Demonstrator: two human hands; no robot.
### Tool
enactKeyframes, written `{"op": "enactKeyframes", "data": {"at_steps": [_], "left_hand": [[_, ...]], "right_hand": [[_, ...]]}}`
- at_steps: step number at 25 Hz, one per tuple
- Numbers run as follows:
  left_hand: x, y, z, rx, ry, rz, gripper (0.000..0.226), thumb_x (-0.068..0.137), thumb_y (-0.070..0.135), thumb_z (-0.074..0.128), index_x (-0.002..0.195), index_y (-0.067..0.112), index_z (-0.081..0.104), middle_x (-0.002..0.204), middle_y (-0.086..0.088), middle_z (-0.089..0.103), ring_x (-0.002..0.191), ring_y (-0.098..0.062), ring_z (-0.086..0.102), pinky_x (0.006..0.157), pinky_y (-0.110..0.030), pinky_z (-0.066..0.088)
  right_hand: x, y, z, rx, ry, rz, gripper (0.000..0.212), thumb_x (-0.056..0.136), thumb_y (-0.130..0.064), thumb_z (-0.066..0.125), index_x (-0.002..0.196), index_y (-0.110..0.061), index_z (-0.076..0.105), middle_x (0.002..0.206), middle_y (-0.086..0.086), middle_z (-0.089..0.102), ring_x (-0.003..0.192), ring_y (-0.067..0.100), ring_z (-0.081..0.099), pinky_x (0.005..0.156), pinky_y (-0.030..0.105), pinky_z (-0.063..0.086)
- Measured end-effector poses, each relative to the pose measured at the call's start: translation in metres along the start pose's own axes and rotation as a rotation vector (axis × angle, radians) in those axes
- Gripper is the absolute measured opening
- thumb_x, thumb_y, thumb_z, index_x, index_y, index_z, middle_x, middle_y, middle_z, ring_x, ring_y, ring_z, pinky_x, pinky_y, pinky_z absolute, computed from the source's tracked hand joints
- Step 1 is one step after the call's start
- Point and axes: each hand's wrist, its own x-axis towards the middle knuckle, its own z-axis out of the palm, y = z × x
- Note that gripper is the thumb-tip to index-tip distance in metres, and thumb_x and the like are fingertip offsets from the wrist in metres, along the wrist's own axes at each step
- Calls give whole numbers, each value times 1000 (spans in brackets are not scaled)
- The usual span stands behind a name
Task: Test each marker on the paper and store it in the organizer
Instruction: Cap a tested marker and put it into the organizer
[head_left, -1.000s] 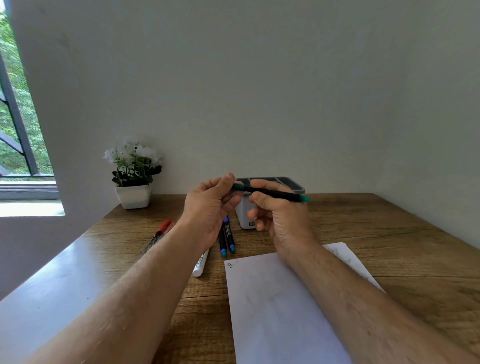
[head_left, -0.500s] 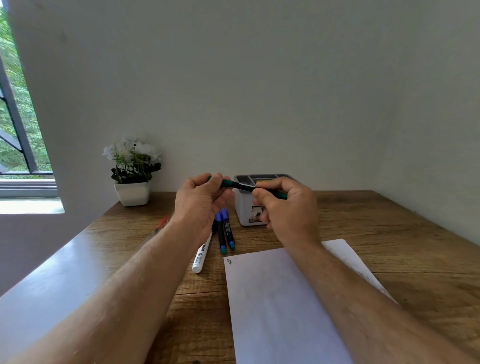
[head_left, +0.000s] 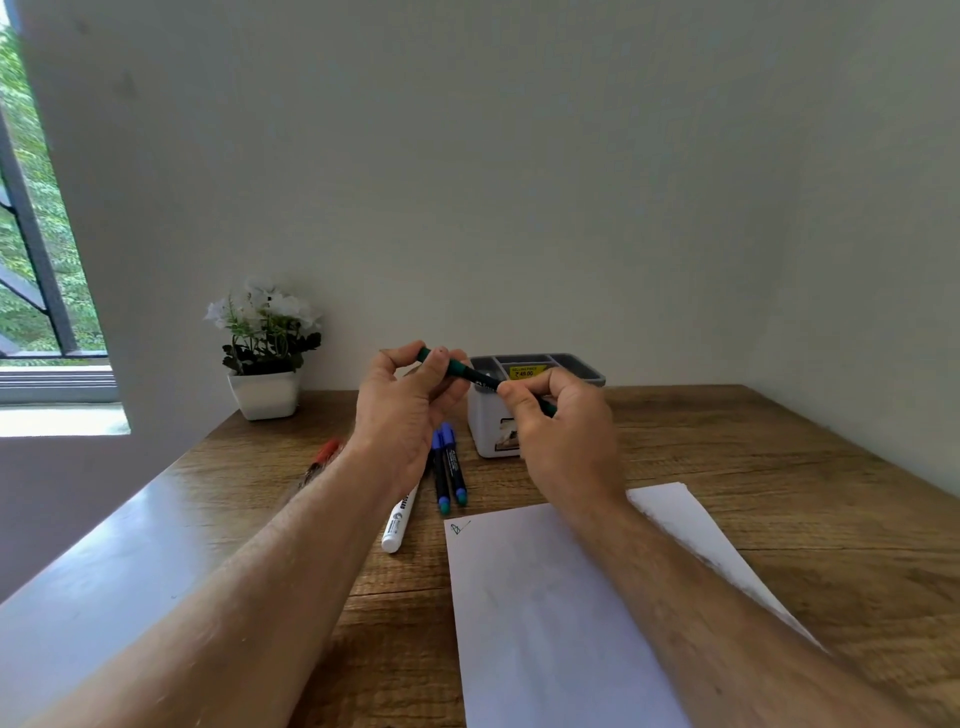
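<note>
Stickers first: the white plastic desk organizer with the grey divided top (head_left: 485, 426) has a yellow price label (head_left: 528, 371) up in its compartments that reads "SELLING PRICE" with something like 49.00 under it, and there's a torn picture label on its front I can't read. The white-barrelled marker (head_left: 399, 522) lying on the wooden table (head_left: 753, 467) has dark print along its side, too small and partly hidden to make out. Paper-wise, the white sheet of paper (head_left: 550, 623) has a tiny green scribble (head_left: 459, 528) in its top left corner.

Now the hands. Both are up above the table, just in front of the organizer, sharing one slim dark marker with a green cap (head_left: 470, 376). Left hand (head_left: 402, 410) pinches the green cap end between curled fingertips and thumb. Right hand (head_left: 563, 431) has its fingers curled round the barrel, thumb on top. The marker slopes down from left to right, and whether the cap is fully seated I can't tell.

On the table below the left hand sit two blue-capped dark markers (head_left: 450, 470) side by side, near the paper's top edge. A red marker (head_left: 326, 451) peeks out past the left wrist. White potted plant with white flowers (head_left: 265, 353) is back by the wall
</note>
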Motion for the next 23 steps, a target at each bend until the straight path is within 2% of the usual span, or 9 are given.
{"op": "enactKeyframes", "data": {"at_steps": [3, 5, 7, 10, 15, 17, 20, 23], "left_hand": [[-3, 1, 2, 66, -43, 24, 44, 90, -1, 62, 127, 16, 45, 108, -19, 71, 92, -24, 74, 72, -31, 60], [-4, 4, 4, 181, -52, 109, 51, 88, -2, 65, 129, 18, 41, 107, -18, 70, 91, -24, 75, 78, -37, 60], [-5, 8, 5, 272, -50, 231, 51, 88, -2, 67, 127, 18, 41, 106, -16, 70, 90, -24, 75, 81, -42, 60], [-6, 13, 5, 357, -47, 398, 49, 89, -5, 66, 122, 21, 41, 105, -15, 69, 90, -24, 74, 79, -41, 61], [5, 25, 19, 517, 10, 762, 45, 89, 1, 68, 117, 23, 40, 102, -7, 67, 88, -18, 73, 78, -36, 61], [16, 30, 27, 552, 46, 795, 45, 89, 5, 69, 120, 22, 40, 102, -5, 68, 86, -15, 73, 76, -34, 61], [38, 28, 34, 724, 84, 751, 48, 89, 8, 70, 125, 21, 42, 97, 0, 68, 80, -8, 71, 75, -33, 62], [56, 16, 36, 980, 43, 663, 50, 85, 12, 75, 123, 26, 46, 93, 3, 66, 78, -8, 68, 74, -34, 60]], "right_hand": [[1, -1, 1, -19, -90, -19, 15, 94, -39, 61, 94, -24, 62, 88, -9, 64, 84, 7, 63, 60, 20, 53], [2, 0, 1, -43, -139, -34, 15, 94, -41, 61, 96, -26, 61, 88, -15, 61, 84, 3, 61, 66, 22, 55], [3, 1, -1, -90, -139, -54, 22, 93, -48, 59, 99, -27, 63, 87, -17, 62, 82, 1, 61, 65, 21, 55], [5, 5, -5, -119, -48, -60, 31, 96, -51, 50, 104, -24, 63, 85, -14, 64, 78, 2, 63, 59, 18, 50], [12, 13, -11, -197, 96, -63, 25, 103, -37, 44, 110, -19, 59, 95, -2, 68, 77, 5, 62, 56, 13, 48], [12, 15, -10, -233, 93, -63, 18, 102, -31, 47, 108, -20, 60, 97, -3, 67, 80, 6, 61, 57, 10, 46], [12, 14, -9, -264, 90, -53, 14, 99, -26, 52, 110, -22, 59, 101, -4, 64, 88, 9, 63, 61, 12, 48], [12, 10, -13, -347, 65, -11, 30, 92, -18, 61, 121, -23, 56, 116, -3, 59, 99, 13, 61, 70, 20, 52]]}}
